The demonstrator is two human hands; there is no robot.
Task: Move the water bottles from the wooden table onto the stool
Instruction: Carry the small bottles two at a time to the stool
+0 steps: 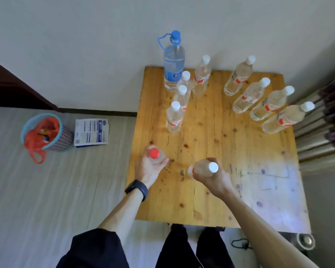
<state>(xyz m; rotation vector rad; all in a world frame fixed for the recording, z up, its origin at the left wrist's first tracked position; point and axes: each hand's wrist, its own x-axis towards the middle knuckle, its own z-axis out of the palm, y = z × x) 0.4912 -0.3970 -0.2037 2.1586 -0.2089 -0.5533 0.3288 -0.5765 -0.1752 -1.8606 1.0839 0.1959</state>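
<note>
Gripping, left hand: the left hand (149,169) is curling round a red-capped bottle (155,154) at the left edge of the wooden table (211,136).
Far left corner: a big blue-capped bottle (173,68) is standing there, with the left group (174,118) of four white-capped bottles just beside it.
Right hand: the right hand (215,180) is clasping a white-capped bottle (204,168) towards the front edge.
Right edge: the right row (249,95) of four is standing along it.
Stool: not showing.
Progress: seemingly just getting going, with two bottles in hand and nine waiting. I cannot tell whether the held pair is leaving the wood yet.
</note>
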